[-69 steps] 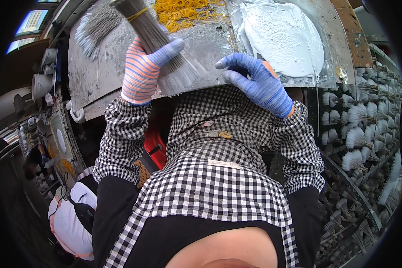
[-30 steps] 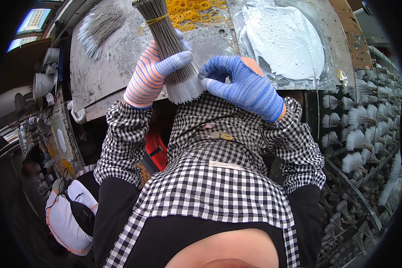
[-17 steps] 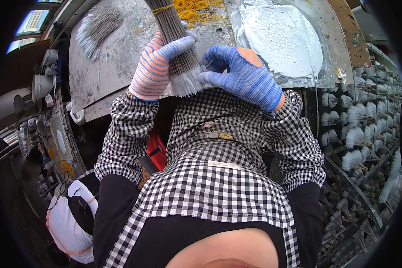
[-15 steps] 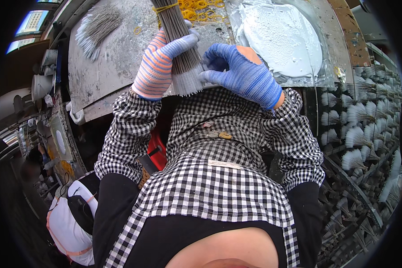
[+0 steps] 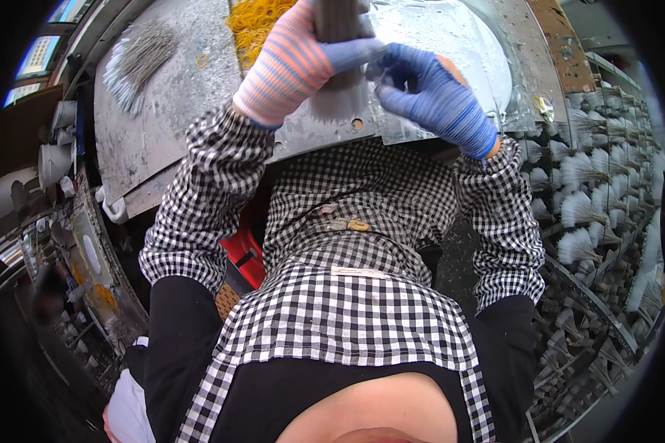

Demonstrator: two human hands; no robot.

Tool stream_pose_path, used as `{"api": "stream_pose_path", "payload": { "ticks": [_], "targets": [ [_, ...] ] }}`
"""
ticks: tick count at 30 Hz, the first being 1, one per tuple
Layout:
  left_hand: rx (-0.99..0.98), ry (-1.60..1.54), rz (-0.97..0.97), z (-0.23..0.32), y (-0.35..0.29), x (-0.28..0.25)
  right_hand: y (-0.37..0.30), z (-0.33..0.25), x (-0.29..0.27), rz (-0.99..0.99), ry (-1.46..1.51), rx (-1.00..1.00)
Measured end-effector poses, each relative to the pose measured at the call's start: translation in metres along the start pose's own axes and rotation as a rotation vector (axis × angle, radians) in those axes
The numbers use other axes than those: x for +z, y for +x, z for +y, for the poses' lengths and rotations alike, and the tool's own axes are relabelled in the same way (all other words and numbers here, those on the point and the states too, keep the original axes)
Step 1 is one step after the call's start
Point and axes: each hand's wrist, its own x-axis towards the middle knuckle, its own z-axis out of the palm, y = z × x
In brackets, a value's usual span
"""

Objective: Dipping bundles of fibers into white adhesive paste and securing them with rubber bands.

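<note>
My left hand [image 5: 292, 66], in a pink-and-blue striped glove, is wrapped round a thick bundle of thin grey rods [image 5: 338, 100]. The bundle stands nearly upright above the table's near edge, its pale lower ends pointing down and smeared by motion. My right hand [image 5: 440, 100], in a blue glove, is close beside the bundle on its right, fingers curled in toward the thumb. Whatever lies between those fingertips, if anything, is too blurred to make out. Beyond the right hand is a broad patch of wet white paste [image 5: 451, 44] on a sheet.
Yellow rubber bands [image 5: 255, 29] lie heaped at the back of the grey, stained table [image 5: 192, 111]. Another white-tipped bundle [image 5: 137, 63] rests at the far left. On the right, a rack [image 5: 591, 199] holds many white-tipped bundles. Something red [image 5: 247, 262] shows below the table.
The left hand has carried the bundle up and to the right, away from me. My right hand has moved the same way, staying beside it with fingers still curled.
</note>
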Motion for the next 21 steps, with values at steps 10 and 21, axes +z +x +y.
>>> {"api": "stream_pose_path", "payload": {
  "ticks": [10, 21],
  "targets": [
    [0.744, 0.519, -0.233, -0.024, 0.093, 0.070, -0.018, 0.056, -0.072, 0.129, -0.319, 0.028],
    [0.983, 0.722, -0.238, -0.047, 0.099, 0.075, -0.011, 0.083, -0.058, -0.033, -0.593, 0.434]
  ]
}}
